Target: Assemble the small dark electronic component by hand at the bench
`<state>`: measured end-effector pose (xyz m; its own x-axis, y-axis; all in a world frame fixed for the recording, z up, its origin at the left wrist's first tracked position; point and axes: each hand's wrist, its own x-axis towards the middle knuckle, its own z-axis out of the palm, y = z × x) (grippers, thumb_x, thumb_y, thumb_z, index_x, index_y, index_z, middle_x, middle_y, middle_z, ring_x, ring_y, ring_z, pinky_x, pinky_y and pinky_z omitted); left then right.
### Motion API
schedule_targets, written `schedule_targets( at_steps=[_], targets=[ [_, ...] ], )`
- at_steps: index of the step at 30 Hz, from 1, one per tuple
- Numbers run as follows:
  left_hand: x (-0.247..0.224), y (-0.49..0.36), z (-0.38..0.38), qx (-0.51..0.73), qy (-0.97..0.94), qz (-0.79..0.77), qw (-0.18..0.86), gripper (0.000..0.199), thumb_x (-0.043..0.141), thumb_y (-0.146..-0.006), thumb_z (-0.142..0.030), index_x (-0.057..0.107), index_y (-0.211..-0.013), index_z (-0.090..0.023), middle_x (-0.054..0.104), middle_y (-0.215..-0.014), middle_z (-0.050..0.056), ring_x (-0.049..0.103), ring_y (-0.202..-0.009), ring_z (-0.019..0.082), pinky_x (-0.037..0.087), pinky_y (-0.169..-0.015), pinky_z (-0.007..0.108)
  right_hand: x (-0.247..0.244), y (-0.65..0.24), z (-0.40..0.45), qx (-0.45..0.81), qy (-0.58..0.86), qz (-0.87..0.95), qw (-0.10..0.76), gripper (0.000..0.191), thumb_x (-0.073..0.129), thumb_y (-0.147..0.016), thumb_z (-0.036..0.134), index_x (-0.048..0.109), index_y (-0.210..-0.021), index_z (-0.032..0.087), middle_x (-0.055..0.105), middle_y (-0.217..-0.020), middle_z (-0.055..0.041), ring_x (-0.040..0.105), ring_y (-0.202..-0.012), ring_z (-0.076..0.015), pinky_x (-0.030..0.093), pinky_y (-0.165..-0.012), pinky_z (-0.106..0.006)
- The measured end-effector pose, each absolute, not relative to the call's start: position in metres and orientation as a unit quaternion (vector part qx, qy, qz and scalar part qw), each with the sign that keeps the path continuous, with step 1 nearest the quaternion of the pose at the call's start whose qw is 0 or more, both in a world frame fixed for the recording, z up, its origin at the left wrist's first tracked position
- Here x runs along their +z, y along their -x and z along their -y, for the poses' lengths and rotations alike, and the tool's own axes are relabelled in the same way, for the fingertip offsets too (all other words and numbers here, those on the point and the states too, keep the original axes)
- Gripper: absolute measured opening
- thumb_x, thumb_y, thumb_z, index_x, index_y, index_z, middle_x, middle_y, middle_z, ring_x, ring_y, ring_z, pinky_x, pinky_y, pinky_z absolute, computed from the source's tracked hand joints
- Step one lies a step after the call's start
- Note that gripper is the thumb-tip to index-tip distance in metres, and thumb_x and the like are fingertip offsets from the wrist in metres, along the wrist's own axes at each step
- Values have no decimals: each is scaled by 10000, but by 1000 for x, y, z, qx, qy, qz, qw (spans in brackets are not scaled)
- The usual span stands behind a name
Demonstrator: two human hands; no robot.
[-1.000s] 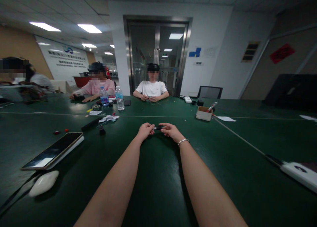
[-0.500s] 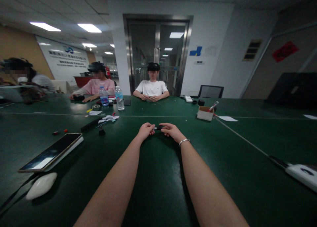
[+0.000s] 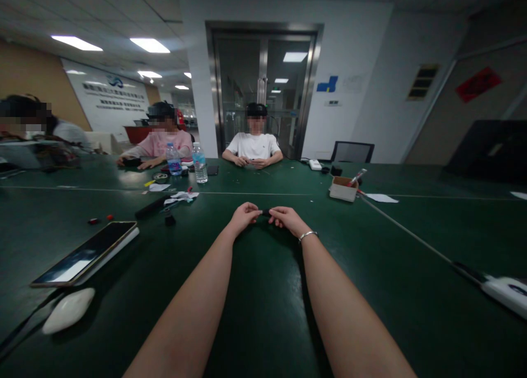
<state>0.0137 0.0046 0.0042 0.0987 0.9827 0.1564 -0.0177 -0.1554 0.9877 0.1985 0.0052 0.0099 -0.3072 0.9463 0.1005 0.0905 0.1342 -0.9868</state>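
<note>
Small dark object, slim, bridging the gap between both hands; its outline too small to make out. Green table spreads beneath both hands. Left hand: thumb and fingertips pinched together on the object's lighter end. Right hand: thumb and forefinger clamped on its dark end, other fingers loosely curled. Phone well to the left of the left hand, nearer the body. Open box beyond the right hand, off to its right. Silvery bracelet around the right wrist.
</note>
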Motion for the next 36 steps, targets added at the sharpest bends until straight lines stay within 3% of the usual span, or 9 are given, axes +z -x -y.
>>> schedule_targets(
  at_steps=[8,11,15,17,22,25,29,32,36],
  targets=[
    [5,-14,1,524,-597,-396,460,289,739,-582,-241,534,-756,-137,640,-854,52,579,-667,102,452,-577,214,7,-198,-3,511,427,601,443,178,601,-806,271,640,-839,101,668,-651,-44,487,-438,-38,362,-386,-130],
    [3,-17,2,519,-572,-433,464,293,679,-683,-327,537,-869,-149,632,-845,53,596,-632,106,467,-575,234,7,-197,-1,506,430,599,447,163,612,-798,252,643,-853,102,669,-660,-41,501,-447,-39,380,-402,-128],
    [-1,-20,2,495,-593,-464,434,290,528,-809,-421,524,-923,-154,597,-656,22,559,-516,105,436,-501,225,8,-197,3,499,428,614,438,146,625,-789,236,652,-845,105,667,-669,-33,517,-460,-38,402,-423,-128],
    [-3,-20,1,495,-615,-456,410,257,542,-804,-390,543,-903,-153,575,-624,8,530,-506,92,422,-494,211,8,-197,3,497,427,621,431,139,623,-790,228,655,-845,103,672,-682,-37,518,-460,-38,407,-426,-127],
    [-3,-18,-2,504,-611,-448,415,274,610,-744,-351,573,-935,-157,612,-787,37,567,-612,100,436,-534,207,8,-197,0,507,425,610,435,117,616,-797,204,656,-854,110,679,-687,-39,522,-456,-39,424,-441,-129],
    [-1,-18,-3,485,-617,-458,418,285,518,-800,-396,571,-943,-155,602,-710,25,535,-542,95,399,-484,201,7,-198,-3,520,420,600,440,126,619,-793,188,656,-886,112,684,-701,-40,530,-460,-44,438,-445,-134],
    [2,-18,-3,477,-630,-468,396,268,557,-765,-369,595,-935,-166,607,-767,24,521,-570,92,362,-458,183,7,-199,-6,536,406,594,441,154,615,-792,161,650,-930,102,687,-732,-51,546,-478,-49,445,-438,-131],
    [3,-18,-5,464,-630,-469,410,300,490,-805,-408,587,-933,-155,580,-673,10,486,-510,82,332,-434,176,9,-198,-6,544,409,584,443,185,613,-791,141,642,-969,103,685,-753,-51,554,-477,-49,456,-436,-131],
    [2,-18,-7,473,-627,-465,408,256,563,-764,-356,557,-929,-159,571,-664,-5,468,-494,70,328,-433,167,11,-197,-5,546,414,578,443,213,611,-792,124,637,-1002,105,683,-770,-48,549,-462,-40,470,-438,-130]
  ],
)
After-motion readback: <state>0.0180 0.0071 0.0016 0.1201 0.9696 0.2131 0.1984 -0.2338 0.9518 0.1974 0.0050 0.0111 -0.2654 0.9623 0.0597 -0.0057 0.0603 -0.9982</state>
